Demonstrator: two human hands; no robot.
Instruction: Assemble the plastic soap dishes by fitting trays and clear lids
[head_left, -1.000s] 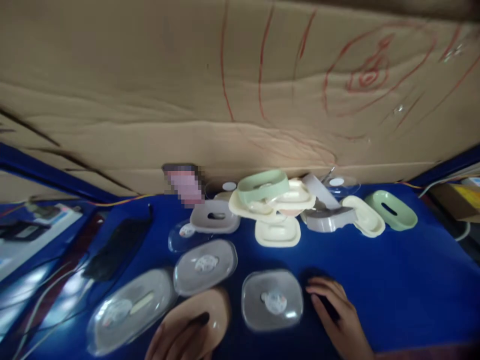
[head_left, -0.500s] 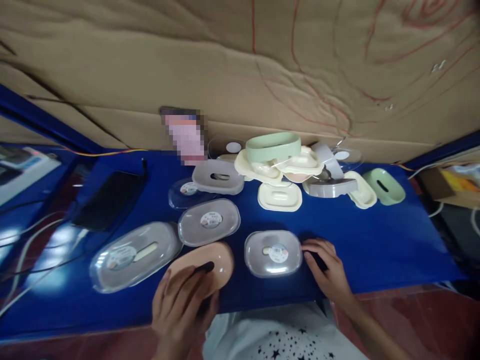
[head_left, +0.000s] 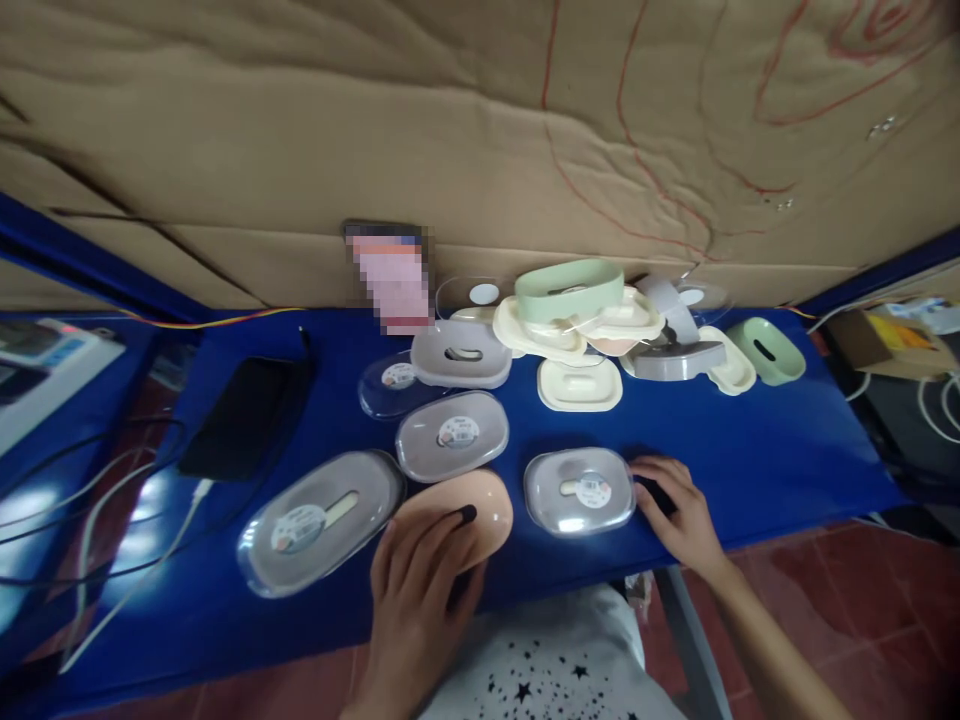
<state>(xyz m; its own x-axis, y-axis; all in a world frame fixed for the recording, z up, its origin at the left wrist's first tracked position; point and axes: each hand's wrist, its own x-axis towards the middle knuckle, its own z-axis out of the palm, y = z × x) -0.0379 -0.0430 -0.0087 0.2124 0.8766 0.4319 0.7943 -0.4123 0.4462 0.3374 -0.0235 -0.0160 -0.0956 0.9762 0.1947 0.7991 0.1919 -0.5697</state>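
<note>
My left hand (head_left: 424,570) lies over a peach oval plastic dish (head_left: 491,505), fingers across its top by a dark slot and thumb at its near side. My right hand (head_left: 675,510) touches the right edge of a grey oval box under a clear, labelled lid (head_left: 551,490); its thumb and fingers are apart. Left of the peach dish lies a longer grey box with a clear lid (head_left: 255,550). Just behind the dish is another labelled grey box (head_left: 416,440).
Farther back on the blue table (head_left: 787,460) are a grey slotted dish (head_left: 427,370), a cream piece (head_left: 551,392) and a pile topped by a green dish (head_left: 566,295). A green slotted dish (head_left: 787,355) stands right. A black device (head_left: 225,430) and cables lie left.
The view has shifted, so the table and its things appear farther right. Both hands stay at the same items, with no clear movement relative to them.
</note>
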